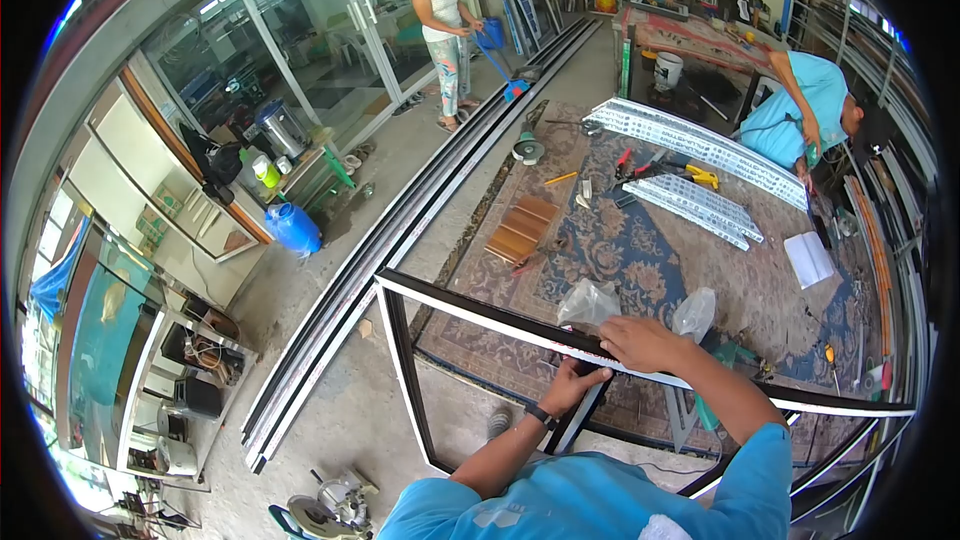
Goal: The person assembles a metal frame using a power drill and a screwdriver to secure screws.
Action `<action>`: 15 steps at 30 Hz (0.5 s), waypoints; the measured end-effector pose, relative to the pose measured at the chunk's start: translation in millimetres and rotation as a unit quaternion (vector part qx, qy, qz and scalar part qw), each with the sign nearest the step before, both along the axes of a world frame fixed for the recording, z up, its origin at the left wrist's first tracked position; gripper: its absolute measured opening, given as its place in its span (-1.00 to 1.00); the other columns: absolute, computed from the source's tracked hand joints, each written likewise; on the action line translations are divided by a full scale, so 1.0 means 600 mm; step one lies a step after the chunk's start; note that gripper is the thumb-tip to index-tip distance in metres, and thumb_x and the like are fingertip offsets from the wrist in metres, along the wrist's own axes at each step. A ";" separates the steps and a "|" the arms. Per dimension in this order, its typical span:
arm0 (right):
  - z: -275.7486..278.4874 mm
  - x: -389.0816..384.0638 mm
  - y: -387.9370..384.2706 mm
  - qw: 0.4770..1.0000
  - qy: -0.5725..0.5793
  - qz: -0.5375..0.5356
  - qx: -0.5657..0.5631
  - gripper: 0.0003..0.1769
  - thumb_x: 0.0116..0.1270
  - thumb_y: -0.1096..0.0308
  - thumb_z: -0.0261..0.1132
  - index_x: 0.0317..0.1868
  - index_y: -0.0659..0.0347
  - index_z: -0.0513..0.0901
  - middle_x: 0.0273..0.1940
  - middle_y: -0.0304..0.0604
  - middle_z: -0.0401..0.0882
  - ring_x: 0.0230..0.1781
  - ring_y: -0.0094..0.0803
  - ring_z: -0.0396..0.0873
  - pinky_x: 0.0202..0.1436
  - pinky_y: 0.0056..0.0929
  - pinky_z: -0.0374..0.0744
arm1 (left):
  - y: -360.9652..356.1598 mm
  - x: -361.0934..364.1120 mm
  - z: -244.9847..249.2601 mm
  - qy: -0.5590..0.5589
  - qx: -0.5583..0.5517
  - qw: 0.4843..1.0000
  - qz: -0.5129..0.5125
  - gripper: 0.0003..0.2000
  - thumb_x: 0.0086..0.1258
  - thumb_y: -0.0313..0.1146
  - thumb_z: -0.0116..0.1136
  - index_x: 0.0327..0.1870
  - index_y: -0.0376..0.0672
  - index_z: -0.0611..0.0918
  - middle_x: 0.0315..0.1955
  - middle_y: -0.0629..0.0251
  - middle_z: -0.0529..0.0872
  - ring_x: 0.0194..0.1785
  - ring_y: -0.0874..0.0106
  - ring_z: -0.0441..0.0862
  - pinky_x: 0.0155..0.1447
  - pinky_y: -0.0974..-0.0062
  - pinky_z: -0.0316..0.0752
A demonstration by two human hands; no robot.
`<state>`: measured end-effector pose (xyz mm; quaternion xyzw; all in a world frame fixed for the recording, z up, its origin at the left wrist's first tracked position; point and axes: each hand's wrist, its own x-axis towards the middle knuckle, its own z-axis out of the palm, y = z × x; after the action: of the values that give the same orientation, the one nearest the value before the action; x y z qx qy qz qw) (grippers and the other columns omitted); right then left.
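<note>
- My right hand lay over the upper rail of the black frame, with the fingers curled over the rail's far edge. It was a grasp, not a loose rest.
- My left hand was clenched round the top end of a dark upright bar. It sat just under the rail, nearer to me and slightly left of the right hand.
- The frame stood between me and the patterned carpet. Its corner was off to the left, and the rail ran right, past both hands, toward the right edge.
- I judged that the work was at the spot where the bar met the rail. The right hand had to hold the rail steady so that the left could bring the bar up straight.
- Gripping close to that meeting point seemed wise, because a rail this long and thin would twist easily if held far out.
- I could not see the end of the bar under my fingers. Feeling for a flush seat mattered more than looking, and my fingertips had to stay out of the gap.
- Two clear plastic bags lay on the carpet just beyond the rail, close enough to catch on it.
- Farther off, long tracks ran along the floor on the left. A co-worker in blue bent over at the far right, well apart from me.
</note>
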<state>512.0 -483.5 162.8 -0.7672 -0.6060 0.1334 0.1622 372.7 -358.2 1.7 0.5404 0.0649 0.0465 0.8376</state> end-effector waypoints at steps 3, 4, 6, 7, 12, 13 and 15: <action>-0.003 0.002 0.006 0.998 -0.021 -0.008 -0.061 -0.63 0.54 0.09 0.12 -0.16 0.28 0.58 -0.22 0.07 0.63 -0.14 0.09 0.65 -0.07 0.00 0.60 | -0.002 0.000 0.009 -0.013 0.004 1.000 0.009 -0.67 0.36 -0.38 0.45 0.09 -0.26 0.68 -0.06 0.39 0.75 0.01 0.55 0.62 0.17 0.46 0.53; 0.005 0.001 0.012 0.996 -0.018 -0.016 -0.091 -0.63 0.54 0.08 0.12 -0.16 0.27 0.58 -0.21 0.08 0.64 -0.14 0.09 0.65 -0.07 0.00 0.60 | -0.001 0.001 0.004 -0.016 0.003 1.000 0.012 -0.67 0.37 -0.38 0.45 0.09 -0.25 0.68 -0.06 0.39 0.75 0.01 0.55 0.62 0.17 0.47 0.53; 0.024 -0.004 0.017 0.988 -0.009 -0.031 -0.153 -0.62 0.54 0.07 0.13 -0.17 0.27 0.58 -0.20 0.08 0.65 -0.13 0.09 0.66 -0.08 -0.01 0.60 | -0.002 -0.002 0.011 -0.020 0.001 1.000 0.009 -0.67 0.37 -0.39 0.45 0.09 -0.26 0.68 -0.06 0.38 0.75 0.02 0.55 0.62 0.16 0.48 0.53; 0.027 -0.006 0.014 0.989 -0.009 -0.032 -0.142 -0.62 0.54 0.06 0.13 -0.17 0.27 0.58 -0.19 0.08 0.65 -0.12 0.09 0.66 -0.07 -0.01 0.60 | -0.002 -0.003 0.014 -0.017 0.005 1.000 0.003 -0.66 0.36 -0.40 0.45 0.10 -0.26 0.67 -0.05 0.38 0.75 0.02 0.54 0.62 0.17 0.47 0.54; 0.016 -0.004 0.001 0.999 -0.024 -0.026 -0.040 -0.64 0.52 0.10 0.13 -0.14 0.27 0.59 -0.17 0.07 0.66 -0.10 0.07 0.67 0.00 0.01 0.59 | -0.007 -0.001 0.013 -0.016 -0.027 0.999 0.018 -0.67 0.36 -0.42 0.45 0.11 -0.26 0.67 -0.02 0.36 0.75 0.05 0.53 0.62 0.21 0.45 0.53; 0.008 -0.004 -0.002 0.999 -0.026 -0.017 -0.006 -0.65 0.52 0.11 0.13 -0.13 0.27 0.59 -0.18 0.07 0.66 -0.10 0.07 0.67 0.01 0.01 0.59 | -0.007 -0.002 0.015 -0.010 -0.023 1.000 0.015 -0.67 0.36 -0.42 0.44 0.11 -0.26 0.67 -0.02 0.36 0.75 0.05 0.52 0.62 0.22 0.45 0.52; 0.005 0.000 0.001 0.998 -0.006 -0.017 -0.053 -0.67 0.52 0.13 0.13 -0.14 0.27 0.60 -0.19 0.08 0.66 -0.10 0.07 0.67 0.00 0.02 0.59 | -0.005 -0.004 0.020 0.002 -0.012 1.000 0.005 -0.66 0.36 -0.43 0.44 0.12 -0.26 0.67 -0.01 0.35 0.74 0.06 0.52 0.62 0.23 0.45 0.52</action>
<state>511.7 -483.1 165.7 -0.7855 -0.5862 0.1580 0.1198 370.3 -361.1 14.0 0.5298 0.0703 0.0490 0.8438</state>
